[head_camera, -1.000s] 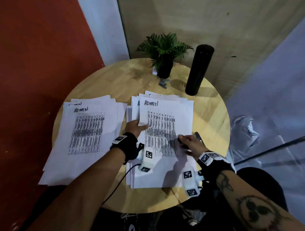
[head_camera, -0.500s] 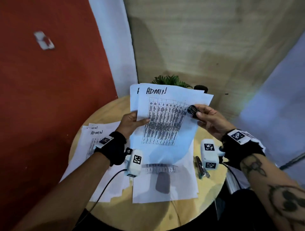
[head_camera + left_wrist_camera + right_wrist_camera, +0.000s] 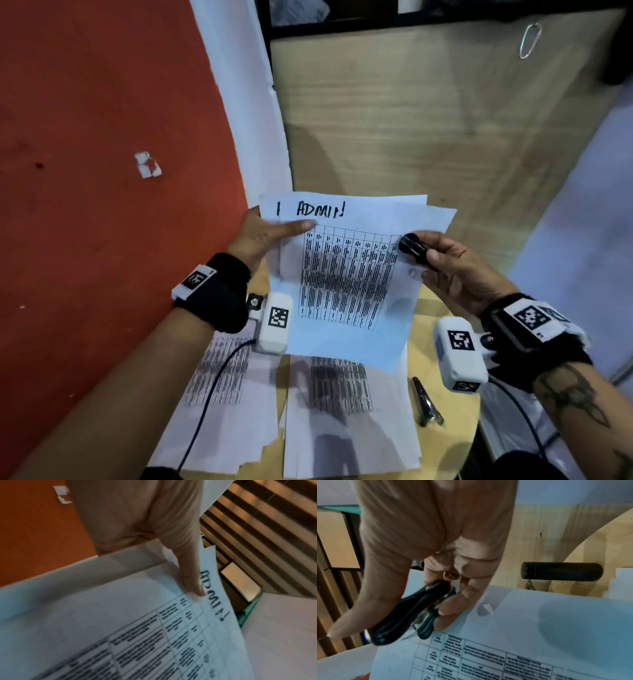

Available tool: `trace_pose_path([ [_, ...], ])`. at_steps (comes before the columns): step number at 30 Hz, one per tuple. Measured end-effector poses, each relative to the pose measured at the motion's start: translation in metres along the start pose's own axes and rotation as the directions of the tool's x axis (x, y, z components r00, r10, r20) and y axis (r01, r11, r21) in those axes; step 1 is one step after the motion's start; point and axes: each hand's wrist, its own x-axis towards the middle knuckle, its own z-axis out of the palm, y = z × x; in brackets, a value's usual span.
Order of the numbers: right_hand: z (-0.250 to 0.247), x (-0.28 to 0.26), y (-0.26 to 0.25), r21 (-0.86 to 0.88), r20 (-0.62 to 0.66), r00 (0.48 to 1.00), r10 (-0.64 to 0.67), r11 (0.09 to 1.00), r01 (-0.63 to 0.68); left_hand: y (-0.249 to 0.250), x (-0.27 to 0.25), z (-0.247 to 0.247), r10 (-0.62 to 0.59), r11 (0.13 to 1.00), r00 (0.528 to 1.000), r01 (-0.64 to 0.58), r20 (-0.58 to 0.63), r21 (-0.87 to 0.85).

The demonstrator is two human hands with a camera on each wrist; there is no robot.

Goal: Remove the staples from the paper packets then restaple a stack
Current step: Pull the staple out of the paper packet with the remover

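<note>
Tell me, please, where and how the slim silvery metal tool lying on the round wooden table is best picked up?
Pinch the slim silvery metal tool across its narrow middle, coming from above onto its two long sides. It lies flat on the round wooden table, beside the white paper stack, with nothing over it, so its whole length is open from above.

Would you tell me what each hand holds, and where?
Left hand pinches the packet at its top-left edge; right hand grips the staple remover by its handles.

"ADMIN" handwritten atop the held paper packet (image 3: 349, 274), table print unreadable
</note>
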Motion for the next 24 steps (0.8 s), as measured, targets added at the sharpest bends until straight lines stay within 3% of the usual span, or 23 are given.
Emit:
trace_pose_path([
  [3,0.006,-0.005,-0.006,0.007,0.007,1.0,-0.025,1.0,0.025,0.019,-0.012,0.007,0.033,0.994,0.999,-0.037,0.032,0.105],
  [7,0.013,-0.009,-0.007,0.046,-0.047,0.998,-0.049,0.998,0.051,0.038,-0.033,0.017,0.181,0.983,0.983,-0.182,0.035,0.03],
  [12,0.025,-0.013,-0.015,0.033,-0.071,0.994,-0.084,0.996,0.086,0.049,-0.043,0.021,0.246,0.969,0.969,-0.247,-0.034,-0.008],
  [16,0.035,-0.019,-0.028,-0.029,-0.061,0.992,-0.112,0.993,0.11,0.068,-0.035,0.008,0.34,0.938,0.934,-0.328,-0.11,0.111],
  [20,0.042,-0.022,-0.036,-0.073,-0.021,0.991,-0.132,0.989,0.131,0.088,-0.028,0.005,0.353,0.844,0.932,-0.357,0.087,0.4],
  [24,0.048,-0.021,-0.037,-0.057,-0.028,0.991,-0.133,0.99,0.131,0.098,-0.028,0.007,0.243,0.868,0.946,-0.311,0.216,0.386],
])
